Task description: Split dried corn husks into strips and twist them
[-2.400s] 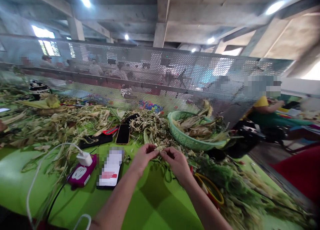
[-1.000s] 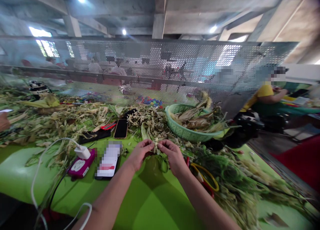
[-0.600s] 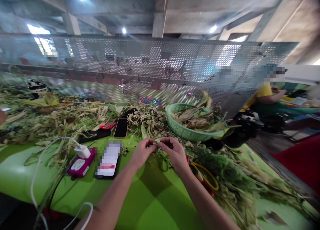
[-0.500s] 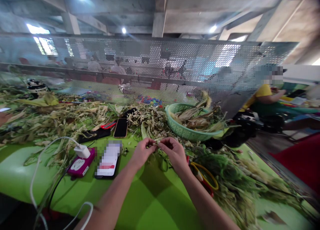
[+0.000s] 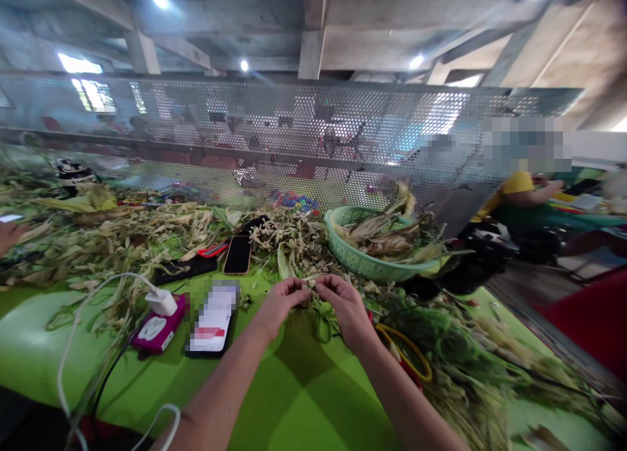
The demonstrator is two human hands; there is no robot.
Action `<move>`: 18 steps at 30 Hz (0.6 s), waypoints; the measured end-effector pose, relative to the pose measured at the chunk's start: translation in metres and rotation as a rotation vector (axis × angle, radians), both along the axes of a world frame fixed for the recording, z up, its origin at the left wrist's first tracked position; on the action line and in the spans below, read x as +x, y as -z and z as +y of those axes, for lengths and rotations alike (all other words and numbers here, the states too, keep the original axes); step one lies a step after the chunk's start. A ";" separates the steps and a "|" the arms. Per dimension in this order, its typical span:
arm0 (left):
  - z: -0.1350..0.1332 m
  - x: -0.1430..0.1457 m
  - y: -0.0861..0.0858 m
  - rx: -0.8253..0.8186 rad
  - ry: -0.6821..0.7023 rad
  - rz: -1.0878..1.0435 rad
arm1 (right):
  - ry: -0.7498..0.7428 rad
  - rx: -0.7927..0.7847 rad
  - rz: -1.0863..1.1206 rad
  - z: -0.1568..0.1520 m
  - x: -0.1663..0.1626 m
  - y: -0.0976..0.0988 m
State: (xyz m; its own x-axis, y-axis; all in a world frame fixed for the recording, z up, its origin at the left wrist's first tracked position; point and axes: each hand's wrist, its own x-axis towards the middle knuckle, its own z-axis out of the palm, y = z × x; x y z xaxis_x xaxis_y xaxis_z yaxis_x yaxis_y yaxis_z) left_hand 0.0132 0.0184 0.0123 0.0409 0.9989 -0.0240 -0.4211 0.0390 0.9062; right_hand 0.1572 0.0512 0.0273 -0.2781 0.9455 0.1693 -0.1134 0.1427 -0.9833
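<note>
My left hand (image 5: 280,304) and my right hand (image 5: 343,302) meet above the green table (image 5: 304,399), fingertips pinched together on a small pale piece of dried plant (image 5: 312,282). Both hands are closed in a pinch. Just beyond them lies a heap of dried stalks and flowers (image 5: 294,238). A green stem curls on the table under my right hand.
A green plastic basket (image 5: 365,261) of dried husks stands behind my right hand. Phones (image 5: 238,254) (image 5: 214,320) and a magenta power strip (image 5: 155,327) with white charger lie left. Yellow-handled scissors (image 5: 411,359) lie right. A perforated metal screen (image 5: 294,137) backs the table. Another person in yellow (image 5: 514,196) sits far right.
My hands have stayed together in the same spot, fingers working the small piece; the view has shifted slightly. Nothing else has moved.
</note>
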 end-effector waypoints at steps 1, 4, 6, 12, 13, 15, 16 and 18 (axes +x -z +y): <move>0.000 0.000 -0.001 -0.012 0.000 0.001 | 0.004 0.000 0.001 0.000 0.000 0.000; 0.001 -0.001 0.000 0.005 -0.043 0.085 | 0.024 0.004 -0.015 -0.001 0.000 -0.002; 0.002 -0.003 0.002 0.062 -0.083 0.187 | 0.045 0.023 -0.048 -0.002 0.000 -0.002; 0.002 -0.002 0.002 0.071 -0.072 0.181 | 0.037 0.069 -0.125 0.002 0.002 0.000; 0.002 -0.002 0.000 0.048 -0.047 0.123 | 0.018 0.064 -0.117 0.003 0.002 0.000; 0.000 -0.001 -0.002 0.006 0.018 0.009 | -0.021 0.044 -0.094 0.003 0.003 0.000; -0.001 -0.001 -0.003 -0.012 0.049 -0.032 | -0.034 0.029 -0.080 0.004 0.003 0.000; -0.001 -0.002 -0.003 -0.045 0.080 -0.075 | -0.038 0.002 -0.049 0.003 0.003 0.000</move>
